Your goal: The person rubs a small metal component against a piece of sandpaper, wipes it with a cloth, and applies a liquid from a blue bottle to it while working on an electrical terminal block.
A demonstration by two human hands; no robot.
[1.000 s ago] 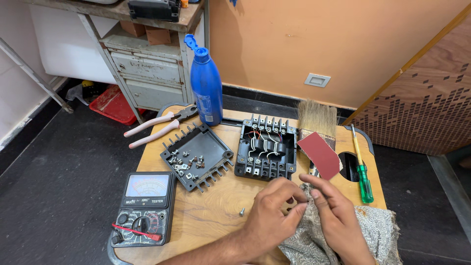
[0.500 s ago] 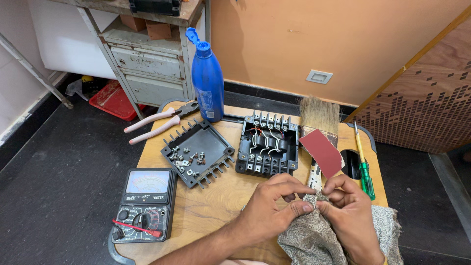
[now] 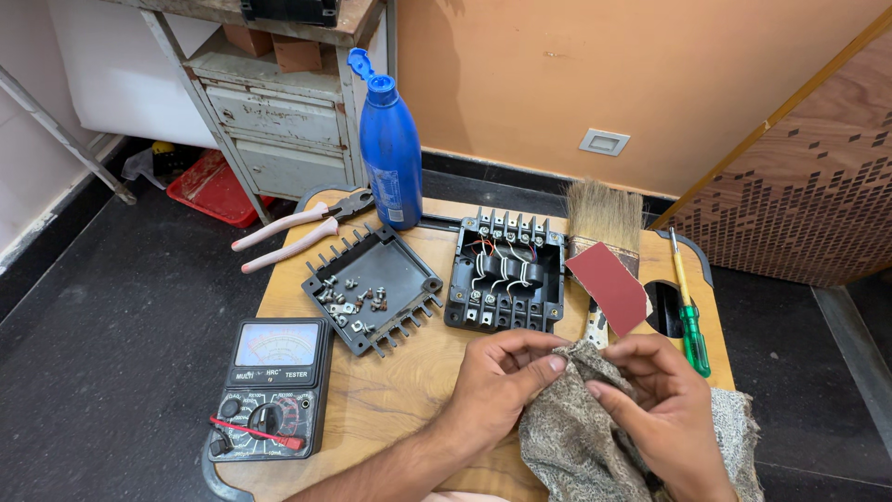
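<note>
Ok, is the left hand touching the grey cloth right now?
Touching. The head view shows the left hand pinching the top edge of the grey cloth between thumb and fingers, with no gap; the right hand grips it too.

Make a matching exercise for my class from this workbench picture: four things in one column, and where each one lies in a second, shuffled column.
Things:
1. blue bottle
2. grey cloth
3. green screwdriver
4. multimeter

Places:
A. near the table's right edge, beside the round hole
B. front left corner of the table
C. held between the left hand and the right hand
D. standing at the back, next to the pliers

Right pairs: 1-D, 2-C, 3-A, 4-B
</note>
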